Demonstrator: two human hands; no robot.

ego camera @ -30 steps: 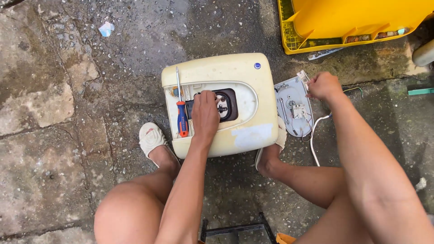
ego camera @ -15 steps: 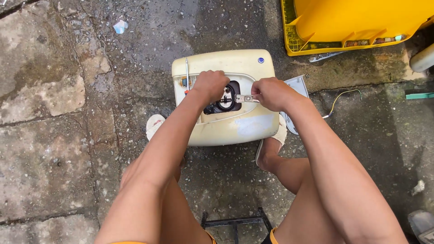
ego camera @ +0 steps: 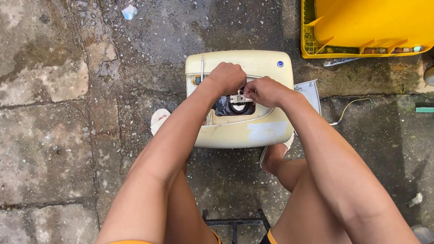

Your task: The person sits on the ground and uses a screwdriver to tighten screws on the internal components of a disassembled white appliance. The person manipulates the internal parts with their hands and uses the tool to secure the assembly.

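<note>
Cream housing (ego camera: 244,131) lies flat on the wet paving between the feet, long axis left-right. Dark opening (ego camera: 235,107) sits in its middle, small metal bracket (ego camera: 238,98) at the opening's top edge. Both hands meet right over that bracket: left hand (ego camera: 229,77) curled into a loose fist on its left side, right hand (ego camera: 266,91) pinching it from the right. About equal reach, both touching. Screwdriver (ego camera: 201,72) rests on the housing's left end, shaft pointing away from the person, nearer the left hand
</note>
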